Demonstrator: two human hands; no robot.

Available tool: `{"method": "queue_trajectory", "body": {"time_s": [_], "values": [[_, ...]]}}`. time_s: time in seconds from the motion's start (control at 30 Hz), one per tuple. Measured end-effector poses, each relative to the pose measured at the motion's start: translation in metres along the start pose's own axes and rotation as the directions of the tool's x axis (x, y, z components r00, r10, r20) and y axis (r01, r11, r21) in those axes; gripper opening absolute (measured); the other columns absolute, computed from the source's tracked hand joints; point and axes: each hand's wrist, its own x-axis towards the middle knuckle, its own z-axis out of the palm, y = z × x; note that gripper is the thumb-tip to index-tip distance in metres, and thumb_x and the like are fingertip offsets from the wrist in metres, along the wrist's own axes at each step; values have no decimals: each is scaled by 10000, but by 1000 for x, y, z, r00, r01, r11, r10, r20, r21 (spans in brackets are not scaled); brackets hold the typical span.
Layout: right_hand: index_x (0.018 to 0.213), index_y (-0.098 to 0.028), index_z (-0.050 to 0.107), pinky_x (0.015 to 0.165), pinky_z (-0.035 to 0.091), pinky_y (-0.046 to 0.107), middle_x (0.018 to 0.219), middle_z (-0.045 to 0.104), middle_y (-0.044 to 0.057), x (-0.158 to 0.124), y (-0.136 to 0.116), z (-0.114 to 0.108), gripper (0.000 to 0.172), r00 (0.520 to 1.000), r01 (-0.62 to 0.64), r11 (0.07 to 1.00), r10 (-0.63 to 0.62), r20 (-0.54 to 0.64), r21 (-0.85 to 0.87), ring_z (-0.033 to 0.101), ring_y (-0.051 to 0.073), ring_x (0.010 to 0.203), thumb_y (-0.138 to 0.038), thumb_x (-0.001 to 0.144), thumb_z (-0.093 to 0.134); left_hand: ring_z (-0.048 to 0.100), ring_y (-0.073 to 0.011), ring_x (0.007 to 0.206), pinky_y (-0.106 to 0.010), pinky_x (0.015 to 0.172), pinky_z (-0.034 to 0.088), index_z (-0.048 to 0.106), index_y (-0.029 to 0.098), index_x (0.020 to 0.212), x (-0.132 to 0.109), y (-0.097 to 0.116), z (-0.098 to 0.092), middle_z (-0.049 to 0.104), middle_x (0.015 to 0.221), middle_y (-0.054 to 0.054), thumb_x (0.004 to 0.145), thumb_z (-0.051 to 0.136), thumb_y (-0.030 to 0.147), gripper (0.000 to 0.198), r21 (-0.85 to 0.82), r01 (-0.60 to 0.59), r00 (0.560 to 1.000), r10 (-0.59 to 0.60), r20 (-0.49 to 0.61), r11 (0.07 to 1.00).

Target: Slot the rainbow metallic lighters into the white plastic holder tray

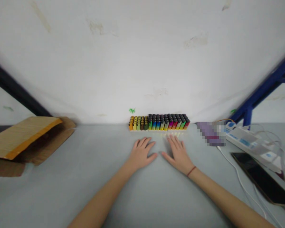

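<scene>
My left hand [142, 153] and my right hand [177, 152] lie flat, palms down, on the grey table [85, 177], fingers spread, thumbs nearly touching. Neither holds anything. A red string bracelet [191, 171] circles my right wrist. Just beyond my fingertips, against the white wall, stands a row of several colourful lighters [159, 122] with black tops, the left ones orange and yellow, the right ones rainbow-coloured.
An open cardboard box [23, 144] lies on its side at the left. At the right sit a purple blurred object [210, 133], a white power strip [248, 142] with cables, and a dark phone [261, 177]. A blue metal frame [263, 90] rises at the right.
</scene>
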Motion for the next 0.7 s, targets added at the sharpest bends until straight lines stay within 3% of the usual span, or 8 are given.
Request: {"method": "queue_trajectory", "body": {"time_s": [0.07,0.13,0.7], "values": [[1474,-134,425,1166,207,603,1576,355,170,-2,-16,-1,708,978,149,989,-146,149,-7,267,347,1473,-604,946,408,349,-308,1439,-552,1170,230,499,244,1425,0,4,4,413,1558,-117,929,469,547,582,37,-6,999,5,41,999],[1487,-137,419,1162,215,611,1572,361,168,2,-24,-4,709,962,172,985,-163,218,-23,286,350,1466,-603,953,394,327,-306,1458,-564,1179,211,467,245,1453,0,4,7,378,1579,-113,947,428,542,587,60,-14,998,10,67,998],[1494,-159,419,1173,208,607,1578,346,151,9,-24,-13,708,956,141,990,-133,261,-10,282,335,1472,-608,946,424,332,-279,1463,-545,1197,218,502,263,1436,-2,-6,8,398,1568,-92,975,382,514,538,32,-45,997,43,66,998]]}}
